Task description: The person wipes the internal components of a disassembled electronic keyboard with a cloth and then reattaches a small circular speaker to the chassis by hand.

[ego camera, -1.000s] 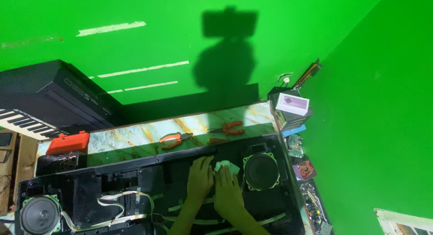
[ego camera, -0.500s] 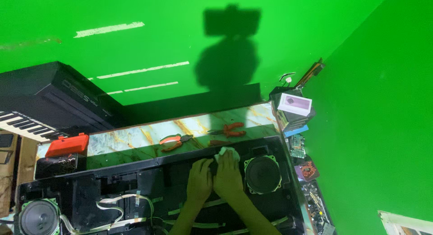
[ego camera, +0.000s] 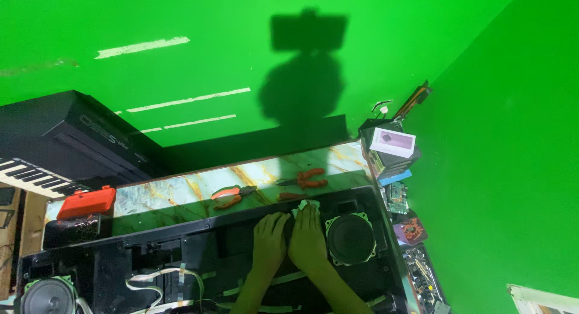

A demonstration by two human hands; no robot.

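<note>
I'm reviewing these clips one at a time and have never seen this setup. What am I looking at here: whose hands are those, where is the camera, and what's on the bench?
The single view comes from a camera worn on a person's head, looking down at their own two bare hands.

The left hand rests flat inside an opened black keyboard case. The right hand lies beside it, pressing a pale cloth next to a round speaker. A second speaker sits at the case's other end, with white ribbon cables between.

Behind the case, on the marble-patterned bench top, lie orange-handled pliers, more orange pliers and an orange box. Another black keyboard stands at the left. The walls are green.
</note>
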